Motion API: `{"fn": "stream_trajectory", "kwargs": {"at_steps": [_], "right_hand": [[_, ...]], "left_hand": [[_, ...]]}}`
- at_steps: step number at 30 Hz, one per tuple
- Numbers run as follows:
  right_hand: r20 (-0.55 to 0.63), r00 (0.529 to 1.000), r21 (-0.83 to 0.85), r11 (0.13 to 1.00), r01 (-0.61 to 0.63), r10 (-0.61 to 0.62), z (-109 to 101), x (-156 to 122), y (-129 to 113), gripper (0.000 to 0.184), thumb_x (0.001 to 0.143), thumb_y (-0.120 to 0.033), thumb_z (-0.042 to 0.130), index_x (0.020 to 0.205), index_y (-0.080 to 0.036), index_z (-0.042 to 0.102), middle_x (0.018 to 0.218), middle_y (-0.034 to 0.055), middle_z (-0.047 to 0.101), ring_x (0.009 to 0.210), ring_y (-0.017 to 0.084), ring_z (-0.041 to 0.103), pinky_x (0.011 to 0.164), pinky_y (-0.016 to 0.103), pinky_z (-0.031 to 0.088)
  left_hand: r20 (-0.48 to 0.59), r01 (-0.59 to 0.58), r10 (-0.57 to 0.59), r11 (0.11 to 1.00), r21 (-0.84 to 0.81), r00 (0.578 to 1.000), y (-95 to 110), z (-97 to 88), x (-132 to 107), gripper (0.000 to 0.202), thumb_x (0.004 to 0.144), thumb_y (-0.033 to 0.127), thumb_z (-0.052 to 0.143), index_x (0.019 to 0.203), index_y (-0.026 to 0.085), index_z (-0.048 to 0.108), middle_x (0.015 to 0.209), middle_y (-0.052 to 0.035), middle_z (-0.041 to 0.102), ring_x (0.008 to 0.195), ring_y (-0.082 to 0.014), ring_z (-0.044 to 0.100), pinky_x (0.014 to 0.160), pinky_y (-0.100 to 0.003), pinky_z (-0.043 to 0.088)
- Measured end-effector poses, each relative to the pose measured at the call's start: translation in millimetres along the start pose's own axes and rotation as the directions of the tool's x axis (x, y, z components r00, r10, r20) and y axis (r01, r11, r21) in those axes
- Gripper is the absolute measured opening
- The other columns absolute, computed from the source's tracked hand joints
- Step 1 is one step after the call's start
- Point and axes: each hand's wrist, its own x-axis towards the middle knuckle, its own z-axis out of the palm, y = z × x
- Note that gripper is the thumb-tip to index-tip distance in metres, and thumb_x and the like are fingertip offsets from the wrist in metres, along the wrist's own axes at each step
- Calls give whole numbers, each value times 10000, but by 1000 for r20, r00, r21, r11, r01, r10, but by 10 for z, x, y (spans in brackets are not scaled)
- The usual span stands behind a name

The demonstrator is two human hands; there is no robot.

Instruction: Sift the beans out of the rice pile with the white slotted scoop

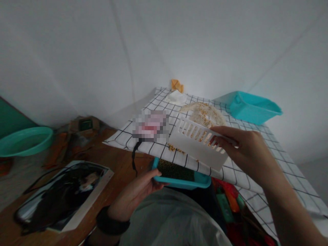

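Hands apart: right hand [244, 145] clamped on the white panel [192, 145], apparently by its slots for purchase; yellow grains [174, 148] lie left of that hand. Left hand [139, 189] grips the teal tub [183, 183], extending rightward from it below the tabletop, presumably to steady it.

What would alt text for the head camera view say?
A person's right hand holds a white slotted plastic piece over a checked tablecloth with yellow grains, while the left hand grips a teal tray of small greenish grains at its near edge.
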Motion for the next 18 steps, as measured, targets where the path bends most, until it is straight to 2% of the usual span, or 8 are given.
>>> {"fn": "stream_trajectory", "kwargs": {"at_steps": [8, 12, 18], "right_hand": [[12, 1000, 41, 999, 11, -11, 16, -9, -36, 328, 846, -147, 557, 1038, -171, 822, 843, 74, 811, 598, 172, 738, 580, 228, 559], [4, 1000, 59, 998, 25, -25, 35, -29, -31, 315, 856, -146, 557, 1027, -178, 820, 915, 80, 815, 640, 171, 754, 603, 223, 570], [20, 999, 41, 998, 46, -47, 27, -31, -23, 313, 850, -126, 571, 1036, -183, 815, 919, 63, 815, 630, 165, 751, 601, 226, 575]], "left_hand": [[33, -35, 35, 999, -3, 999, -21, -38, -18, 177, 822, 135, 614, 651, 180, 625, 631, -14, 687, 596, -122, 660, 640, -207, 547], [69, -9, 10, 1000, -13, 998, -47, -35, -11, 124, 805, 147, 617, 688, 187, 621, 654, -20, 696, 599, -135, 668, 641, -228, 553], [104, 19, -20, 1000, 6, 994, -16, -95, -78, 47, 771, 167, 642, 724, 172, 639, 688, -39, 721, 646, -156, 696, 671, -243, 562]]}}
